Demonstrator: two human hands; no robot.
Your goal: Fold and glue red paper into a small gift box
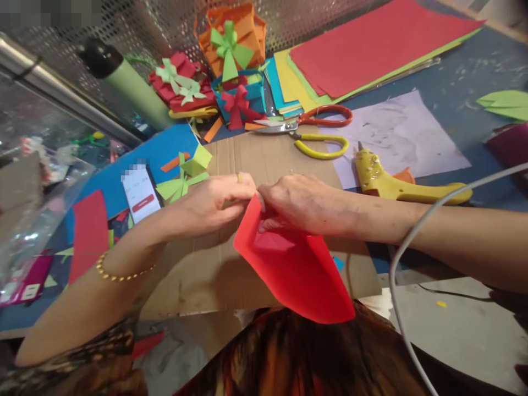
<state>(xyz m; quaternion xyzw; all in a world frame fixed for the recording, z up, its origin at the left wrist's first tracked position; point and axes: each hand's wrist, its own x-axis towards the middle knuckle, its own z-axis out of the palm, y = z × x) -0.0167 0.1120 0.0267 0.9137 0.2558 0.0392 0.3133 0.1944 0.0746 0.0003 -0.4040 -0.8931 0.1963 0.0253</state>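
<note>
Pinches the red paper [303, 275] by its upper end with the right hand [297, 203], above the cardboard [196, 283]; slants lengthwise down and rightward; has the left hand [220, 201] just beside, can't tell its grip.

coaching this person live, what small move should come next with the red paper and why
Probably ease the red paper forward and flat onto the cardboard: the right hand pinches its far end, close to the left hand, while its near end curves loose and, in this view, reaches past the cardboard's near edge.
</note>
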